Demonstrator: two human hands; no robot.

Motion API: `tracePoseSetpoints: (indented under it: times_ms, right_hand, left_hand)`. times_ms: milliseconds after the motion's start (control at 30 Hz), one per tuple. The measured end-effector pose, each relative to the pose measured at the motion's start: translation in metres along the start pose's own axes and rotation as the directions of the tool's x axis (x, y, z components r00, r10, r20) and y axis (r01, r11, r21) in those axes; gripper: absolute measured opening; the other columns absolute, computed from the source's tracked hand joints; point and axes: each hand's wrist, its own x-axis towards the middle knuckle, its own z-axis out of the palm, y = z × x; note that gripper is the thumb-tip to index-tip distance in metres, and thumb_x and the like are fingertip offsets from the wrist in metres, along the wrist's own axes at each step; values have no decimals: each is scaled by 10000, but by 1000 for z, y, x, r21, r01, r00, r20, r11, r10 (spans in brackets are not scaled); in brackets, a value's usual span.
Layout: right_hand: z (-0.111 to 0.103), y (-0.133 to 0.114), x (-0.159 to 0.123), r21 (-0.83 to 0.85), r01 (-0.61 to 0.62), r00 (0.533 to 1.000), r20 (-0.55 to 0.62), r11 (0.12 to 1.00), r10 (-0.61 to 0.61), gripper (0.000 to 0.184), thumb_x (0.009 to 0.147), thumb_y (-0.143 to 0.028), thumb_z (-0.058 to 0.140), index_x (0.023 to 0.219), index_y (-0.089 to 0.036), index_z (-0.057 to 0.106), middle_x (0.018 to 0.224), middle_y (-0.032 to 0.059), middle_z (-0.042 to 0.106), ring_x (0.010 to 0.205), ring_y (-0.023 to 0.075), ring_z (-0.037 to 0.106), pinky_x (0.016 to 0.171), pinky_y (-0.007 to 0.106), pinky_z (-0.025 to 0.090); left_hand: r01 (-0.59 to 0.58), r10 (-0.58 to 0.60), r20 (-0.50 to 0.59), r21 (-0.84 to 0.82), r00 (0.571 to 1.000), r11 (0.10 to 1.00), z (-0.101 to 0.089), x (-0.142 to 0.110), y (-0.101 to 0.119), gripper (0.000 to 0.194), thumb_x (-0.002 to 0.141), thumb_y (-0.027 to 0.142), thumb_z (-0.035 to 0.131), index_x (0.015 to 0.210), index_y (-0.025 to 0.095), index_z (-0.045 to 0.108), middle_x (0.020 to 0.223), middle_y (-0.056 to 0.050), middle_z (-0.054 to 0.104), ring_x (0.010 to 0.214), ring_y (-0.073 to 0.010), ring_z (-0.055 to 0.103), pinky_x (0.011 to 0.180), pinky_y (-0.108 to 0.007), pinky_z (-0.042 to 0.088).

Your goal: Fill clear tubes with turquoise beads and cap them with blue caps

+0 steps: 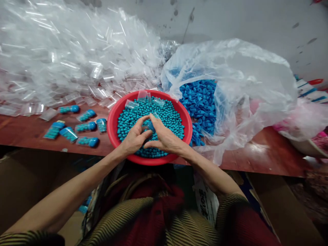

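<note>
A red plastic basin [188, 136] full of small teal balls [129, 119] stands at the table's front edge. Over the balls, my left hand [135, 136] and my right hand [165, 136] meet, fingers curled around a small clear tube with a blue cap [150, 125]. Fingers partly cover it, and how far the cap is on I cannot tell. Several empty clear tubes [131, 104] lie on the balls toward the basin's back. Left of the basin, several filled tubes with blue caps [85, 126] rest on the table.
A large heap of clear tubes [77, 51] covers the table's back left. Right of the basin, blue caps [198, 102] spill from a translucent plastic bag [243, 75]. A pale bowl with pink contents [312, 143] sits far right on the reddish table [269, 153]. Cardboard boxes [30, 177] stand below.
</note>
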Motion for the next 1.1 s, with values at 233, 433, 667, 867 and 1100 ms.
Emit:
tracePoseSetpoints:
  times_ms: [233,433,667,867,1100]
  right_hand:
    - [6,-11,0,-325,-108,993,11,940,118,909,800,-477,574,1480,-137,77,1246,224,463,910,284,601,659,354,529]
    - [13,-16,11,-435,-109,992,13,894,127,846,823,-447,502,1469,-91,87,1167,206,491,873,261,596,624,323,520]
    - [8,-3,8,-222,-8,999,-47,975,-2,955,816,-417,571,1478,-170,-71,1355,197,385,1079,275,555,738,354,550]
    - [6,11,-3,-112,-11,998,-65,994,4,925,807,-454,609,1473,-139,50,1372,212,425,1132,296,557,805,397,543]
    - [7,6,3,-217,-29,995,-103,976,6,824,784,-488,613,1395,-76,242,1307,236,473,1118,328,563,809,429,543]
  left_hand:
    - [67,-60,103,-74,993,995,-2,2,0,387,731,299,659,1063,176,502,860,5,619,765,-118,583,705,-229,475]
    - [63,-66,-51,-61,997,996,3,-2,3,336,727,279,639,1018,177,505,829,17,624,745,-121,595,653,-217,463]
    - [45,-58,-76,-161,995,986,5,0,3,455,742,269,621,1166,208,468,916,5,619,781,-123,585,734,-242,474]
    - [61,-81,-68,-253,994,966,4,-3,7,484,736,259,632,1174,213,433,789,36,574,670,-96,545,655,-211,445]
    - [64,-77,-70,-173,995,983,4,-2,8,408,786,276,580,1161,198,442,799,30,562,634,-87,502,617,-201,426]
